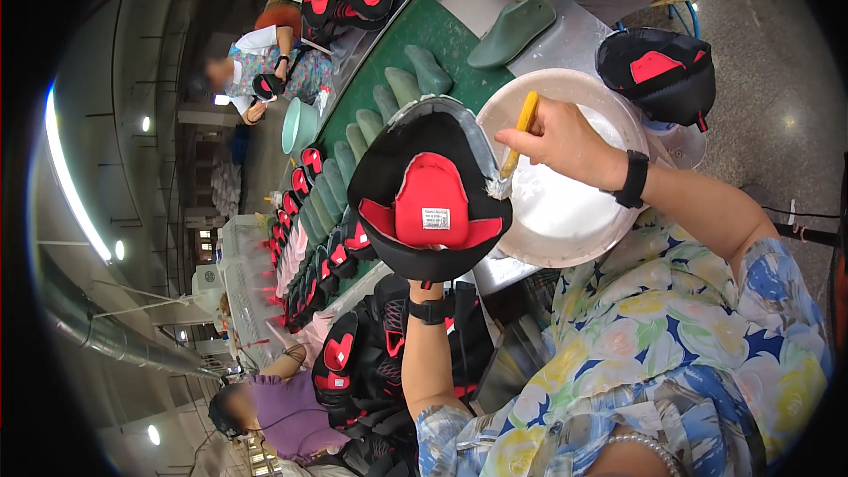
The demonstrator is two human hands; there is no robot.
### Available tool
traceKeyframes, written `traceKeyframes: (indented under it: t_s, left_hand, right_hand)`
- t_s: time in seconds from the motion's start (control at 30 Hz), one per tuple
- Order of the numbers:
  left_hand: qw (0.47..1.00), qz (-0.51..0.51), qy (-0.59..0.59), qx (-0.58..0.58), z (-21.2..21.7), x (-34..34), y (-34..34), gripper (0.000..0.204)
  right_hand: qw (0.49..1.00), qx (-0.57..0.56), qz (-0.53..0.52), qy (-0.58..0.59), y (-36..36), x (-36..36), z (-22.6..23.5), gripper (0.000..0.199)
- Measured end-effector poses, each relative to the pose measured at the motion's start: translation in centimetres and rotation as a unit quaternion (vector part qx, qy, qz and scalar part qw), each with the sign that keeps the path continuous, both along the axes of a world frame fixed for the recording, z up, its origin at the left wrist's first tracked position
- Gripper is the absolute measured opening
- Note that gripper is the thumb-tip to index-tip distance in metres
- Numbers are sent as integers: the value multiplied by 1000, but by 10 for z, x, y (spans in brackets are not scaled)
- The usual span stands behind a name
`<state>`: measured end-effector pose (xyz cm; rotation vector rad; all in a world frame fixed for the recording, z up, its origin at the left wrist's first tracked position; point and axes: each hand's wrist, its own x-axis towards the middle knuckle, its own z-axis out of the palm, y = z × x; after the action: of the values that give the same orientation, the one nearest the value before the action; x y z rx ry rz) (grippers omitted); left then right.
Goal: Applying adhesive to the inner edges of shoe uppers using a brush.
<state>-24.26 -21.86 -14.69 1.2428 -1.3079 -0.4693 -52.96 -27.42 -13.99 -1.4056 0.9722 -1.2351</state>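
Note:
A black shoe upper with a red lining and a small white label is held up in front of me, its opening toward me. My left hand supports it from behind; its fingers are hidden by the upper. In my right hand, a brush with a yellow handle is gripped, its bristles touching the upper's right edge. Whitish paste shows along that edge. Just behind the brush stands a pale pink basin containing white liquid.
Green shoe lasts line the green conveyor belt, with more uppers farther along. A larger last lies on the metal edge. Another black upper sits right of the basin. Piled uppers are beside my left forearm. Several co-workers are around the line.

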Motion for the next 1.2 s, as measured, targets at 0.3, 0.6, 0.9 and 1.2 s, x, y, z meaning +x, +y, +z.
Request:
traceKeyframes:
  t_s: [0.3, 0.6, 0.9, 1.2]
  left_hand:
    - [986, -20, -90, -139, -14, 21, -1, 47]
    - [962, -99, -117, 225, 25, 30, 17, 45]
    - [921, -171, 76, 341, 25, -52, 65, 44]
    - [930, -165, 109, 311, 28, -41, 54, 43]
  right_hand:
    - [981, 119, 117, -95, 19, 1, -1, 33]
    - [974, -220, 43, -33, 10, -23, 18, 17]
    - [759, -624, 175, -54, 24, 29, 45, 12]
    - [882, -417, 181, 122, 0, 22, 33, 19]
